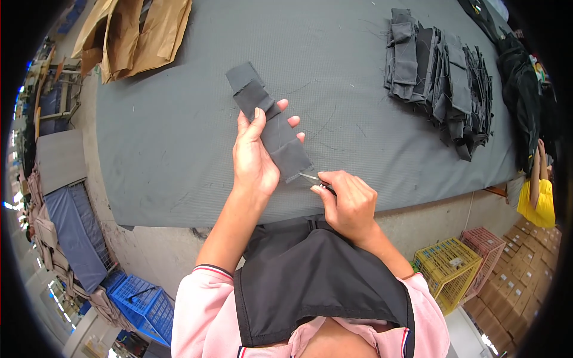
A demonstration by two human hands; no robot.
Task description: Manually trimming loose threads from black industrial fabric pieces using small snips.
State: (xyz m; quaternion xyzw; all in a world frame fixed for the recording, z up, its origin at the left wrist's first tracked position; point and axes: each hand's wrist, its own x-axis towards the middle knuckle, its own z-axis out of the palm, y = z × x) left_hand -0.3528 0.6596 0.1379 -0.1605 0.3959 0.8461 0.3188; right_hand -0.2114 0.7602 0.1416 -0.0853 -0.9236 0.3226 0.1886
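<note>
A dark grey strip of sewn fabric [280,134] lies across my left hand [255,149], thumb on top and fingers under it. Its upper end has a folded, overlapping flap, and its lower end shows a frayed edge. My right hand [352,200] is closed around thread snips [314,178]. Their pale metal tips point at the lower corner of the strip, touching it or very close to it. The palm hides most of the snips' handle.
Grey cloth covers the table [179,131], with loose threads scattered on it. A stack of similar dark fabric pieces [444,77] lies at the far right, a brown paper bag [140,39] at the far left. Plastic crates, blue [143,304] and yellow [447,265], stand below. Someone's yellow sleeve [537,200] shows at right.
</note>
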